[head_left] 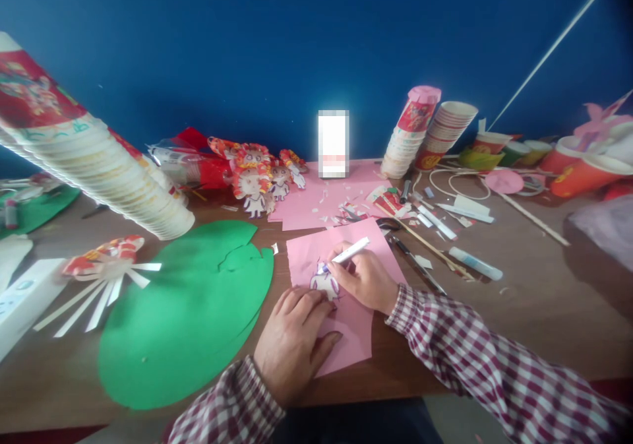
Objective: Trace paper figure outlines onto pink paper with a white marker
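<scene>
A white marker (352,251) is gripped in my right hand (370,278), its purple tip down at a small white paper cutout (325,285). Purple lines outline a figure on the cutout, which lies on a pink sheet of paper (349,348). My left hand (297,335) rests flat, fingers stretched out, over the lower edge of the cutout and the pink sheet. It partly hides the cutout. Close by on the left is a big green paper leaf shape (182,325) with a torn edge.
Tall stacked paper cups (113,160) lean at the left; more cup stacks (403,134) stand at the back right. Decorated paper figures (254,180) sit at the back. Scissors (388,224), a black pen (410,254), a glue tube (475,263) and paper scraps lie right of the pink sheet.
</scene>
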Action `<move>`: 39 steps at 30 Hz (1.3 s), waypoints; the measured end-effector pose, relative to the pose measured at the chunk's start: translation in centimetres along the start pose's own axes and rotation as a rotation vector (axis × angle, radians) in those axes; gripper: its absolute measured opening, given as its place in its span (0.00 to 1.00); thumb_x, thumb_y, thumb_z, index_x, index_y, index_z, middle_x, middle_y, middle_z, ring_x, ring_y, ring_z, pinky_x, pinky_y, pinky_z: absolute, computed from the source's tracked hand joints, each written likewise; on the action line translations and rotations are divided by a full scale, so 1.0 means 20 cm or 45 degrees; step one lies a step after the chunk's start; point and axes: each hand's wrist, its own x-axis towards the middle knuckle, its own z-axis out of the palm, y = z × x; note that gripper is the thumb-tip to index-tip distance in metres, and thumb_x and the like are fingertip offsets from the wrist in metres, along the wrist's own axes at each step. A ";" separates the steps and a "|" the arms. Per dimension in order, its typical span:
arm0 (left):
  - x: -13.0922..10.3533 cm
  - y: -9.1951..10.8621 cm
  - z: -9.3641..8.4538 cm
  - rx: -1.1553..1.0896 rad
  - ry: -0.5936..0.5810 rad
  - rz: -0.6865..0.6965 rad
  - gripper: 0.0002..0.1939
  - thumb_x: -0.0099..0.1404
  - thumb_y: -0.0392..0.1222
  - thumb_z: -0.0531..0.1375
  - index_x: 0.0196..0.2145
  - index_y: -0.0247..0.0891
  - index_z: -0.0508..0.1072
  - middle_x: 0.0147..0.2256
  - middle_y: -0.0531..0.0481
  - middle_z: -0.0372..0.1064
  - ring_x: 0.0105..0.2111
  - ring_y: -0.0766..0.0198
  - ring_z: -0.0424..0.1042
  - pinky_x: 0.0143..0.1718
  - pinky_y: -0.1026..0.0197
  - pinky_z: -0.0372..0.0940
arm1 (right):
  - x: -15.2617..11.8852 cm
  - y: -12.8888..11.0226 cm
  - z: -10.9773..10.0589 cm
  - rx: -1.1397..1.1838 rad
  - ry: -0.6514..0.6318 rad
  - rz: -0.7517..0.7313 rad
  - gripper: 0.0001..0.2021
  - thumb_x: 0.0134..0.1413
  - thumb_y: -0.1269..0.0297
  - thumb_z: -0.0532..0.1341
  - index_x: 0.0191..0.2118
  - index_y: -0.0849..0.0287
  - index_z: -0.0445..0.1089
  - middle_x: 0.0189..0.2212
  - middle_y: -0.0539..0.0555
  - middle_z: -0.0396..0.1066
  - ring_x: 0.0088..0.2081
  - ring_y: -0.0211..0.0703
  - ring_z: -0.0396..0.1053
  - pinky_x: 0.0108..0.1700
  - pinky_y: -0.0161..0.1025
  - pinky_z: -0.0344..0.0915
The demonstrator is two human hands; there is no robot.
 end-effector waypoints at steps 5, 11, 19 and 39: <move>0.00 0.00 0.00 -0.003 -0.001 0.003 0.17 0.62 0.45 0.56 0.47 0.38 0.67 0.46 0.44 0.64 0.47 0.53 0.61 0.51 0.45 0.59 | 0.00 0.00 0.00 -0.014 0.002 -0.007 0.06 0.58 0.65 0.54 0.33 0.59 0.64 0.22 0.47 0.66 0.20 0.33 0.62 0.22 0.29 0.57; 0.00 0.00 0.00 -0.001 0.001 0.009 0.17 0.62 0.44 0.56 0.47 0.37 0.68 0.46 0.44 0.64 0.47 0.53 0.60 0.51 0.45 0.59 | 0.00 0.00 0.00 -0.034 -0.005 -0.006 0.05 0.58 0.65 0.53 0.34 0.59 0.64 0.22 0.48 0.67 0.20 0.33 0.62 0.22 0.30 0.57; 0.00 0.00 0.00 -0.003 0.003 0.012 0.17 0.62 0.44 0.56 0.47 0.37 0.67 0.46 0.43 0.64 0.48 0.52 0.60 0.52 0.45 0.59 | 0.00 -0.01 0.00 -0.050 0.003 -0.022 0.06 0.58 0.65 0.54 0.33 0.59 0.64 0.23 0.48 0.67 0.21 0.33 0.64 0.23 0.30 0.58; 0.00 0.00 0.01 0.010 0.008 0.015 0.17 0.62 0.44 0.56 0.48 0.37 0.67 0.46 0.44 0.64 0.48 0.53 0.60 0.52 0.45 0.58 | 0.00 -0.01 -0.01 -0.015 -0.010 -0.023 0.04 0.57 0.68 0.54 0.32 0.59 0.63 0.21 0.47 0.64 0.20 0.32 0.61 0.23 0.29 0.57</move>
